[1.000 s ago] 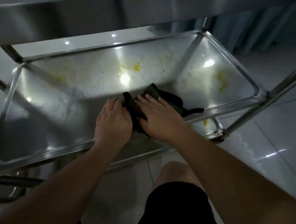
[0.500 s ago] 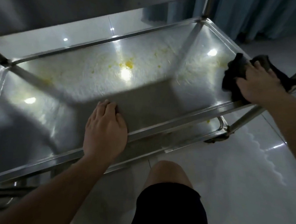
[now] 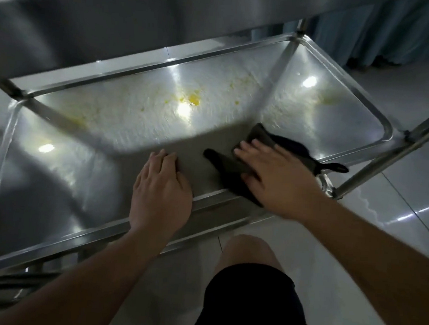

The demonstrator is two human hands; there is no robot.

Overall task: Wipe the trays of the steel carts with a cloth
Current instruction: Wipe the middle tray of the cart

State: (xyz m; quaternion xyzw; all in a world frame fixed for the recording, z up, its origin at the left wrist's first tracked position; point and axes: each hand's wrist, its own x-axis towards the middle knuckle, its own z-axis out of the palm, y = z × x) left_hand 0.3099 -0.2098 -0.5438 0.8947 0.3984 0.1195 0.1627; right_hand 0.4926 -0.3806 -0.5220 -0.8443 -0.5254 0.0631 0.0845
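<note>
The right hand (image 3: 280, 182) lies flat, fingers spread, pressing the dark cloth (image 3: 236, 167) onto the tray (image 3: 341, 77) floor near its front right corner. The left hand (image 3: 160, 196) rests open, palm down, over the front rim (holding nothing), just beside the cloth. Yellow stains (image 3: 193, 100) dot the tray's far side.

left hand (image 3: 160, 196): flat, palm down | right hand (image 3: 280, 182): flat, fingers spread
</note>
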